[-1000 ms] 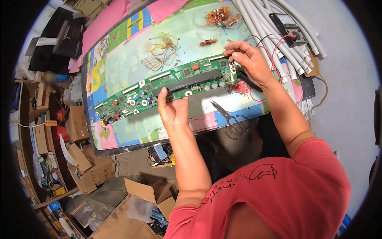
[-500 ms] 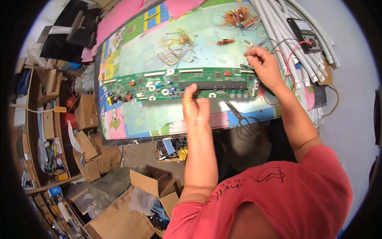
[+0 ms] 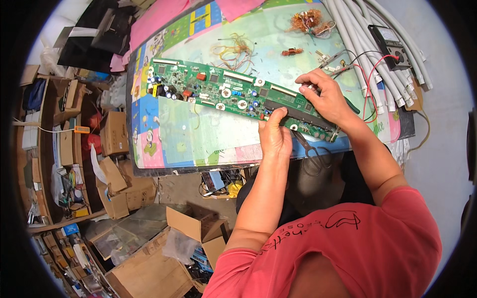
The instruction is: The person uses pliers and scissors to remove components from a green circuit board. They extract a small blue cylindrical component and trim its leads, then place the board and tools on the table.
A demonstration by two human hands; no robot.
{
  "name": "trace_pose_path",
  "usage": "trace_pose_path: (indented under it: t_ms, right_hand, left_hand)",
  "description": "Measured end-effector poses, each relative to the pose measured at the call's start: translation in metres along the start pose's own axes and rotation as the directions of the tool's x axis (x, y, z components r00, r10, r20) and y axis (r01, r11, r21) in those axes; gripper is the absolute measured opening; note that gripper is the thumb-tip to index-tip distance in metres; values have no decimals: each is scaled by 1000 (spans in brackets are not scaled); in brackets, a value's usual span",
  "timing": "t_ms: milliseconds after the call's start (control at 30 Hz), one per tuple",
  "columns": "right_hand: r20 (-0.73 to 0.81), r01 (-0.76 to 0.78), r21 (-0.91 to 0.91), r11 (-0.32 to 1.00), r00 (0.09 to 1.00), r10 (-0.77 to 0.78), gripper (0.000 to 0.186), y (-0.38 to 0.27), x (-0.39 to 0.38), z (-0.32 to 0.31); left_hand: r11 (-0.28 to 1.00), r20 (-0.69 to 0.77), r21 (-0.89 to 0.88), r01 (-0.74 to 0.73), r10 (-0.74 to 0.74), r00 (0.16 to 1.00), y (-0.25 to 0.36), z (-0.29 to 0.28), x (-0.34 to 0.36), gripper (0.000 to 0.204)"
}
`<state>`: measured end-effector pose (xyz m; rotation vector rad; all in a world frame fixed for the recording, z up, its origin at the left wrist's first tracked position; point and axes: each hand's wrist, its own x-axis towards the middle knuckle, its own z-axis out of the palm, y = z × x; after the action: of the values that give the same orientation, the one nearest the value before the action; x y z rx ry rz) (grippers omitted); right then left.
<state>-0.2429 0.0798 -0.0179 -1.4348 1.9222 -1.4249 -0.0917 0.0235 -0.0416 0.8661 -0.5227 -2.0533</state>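
A long green circuit board (image 3: 198, 82) lies slanted across my view, its right end nearer me. My left hand (image 3: 276, 134) grips its near edge from below, thumb pressed on the black strip (image 3: 303, 117) along the board. Over the board's right end, my right hand (image 3: 325, 97) is closed, thumb and forefinger curled together. Something dark shows between those fingers, too hidden to name. A dark green curved handle (image 3: 352, 106) shows beside that wrist; whether the hand holds it is unclear. Black-handled scissors (image 3: 313, 156) lie at the table's near edge, partly under the board.
Beyond the board are a tangle of thin wires (image 3: 234, 52), a small copper coil (image 3: 291, 51) and a copper-coloured wire bundle (image 3: 308, 22). An analogue multimeter (image 3: 390, 47) with red and black leads rests on white tubes (image 3: 348, 30). Cardboard boxes (image 3: 149, 263) and shelves (image 3: 69, 149) stand left.
The board has tilted, its left end swinging away and its right end coming nearer me. My right hand has come down over the board's right end.
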Motion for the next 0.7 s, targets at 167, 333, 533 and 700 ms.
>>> trace_pose_path:
  t_ms: [167, 333, 533, 700]
  right_hand:
    - [16, 1, 10, 1000, 1000, -1, 23, 2, -1, 6]
    - [89, -34, 41, 999, 996, 30, 25, 1, -1, 14]
    - [104, -100, 156, 983, 991, 85, 24, 16, -1, 26]
    - [152, -276, 384, 881, 960, 235, 26, 26, 0, 32]
  left_hand:
    - [1000, -5, 6, 25, -25, 1000, -7, 8, -7, 36]
    - [997, 16, 26, 78, -79, 997, -18, 8, -10, 38]
    - [988, -29, 84, 127, -125, 992, -24, 15, -17, 41]
    - [984, -34, 121, 133, -129, 991, -24, 15, -18, 38]
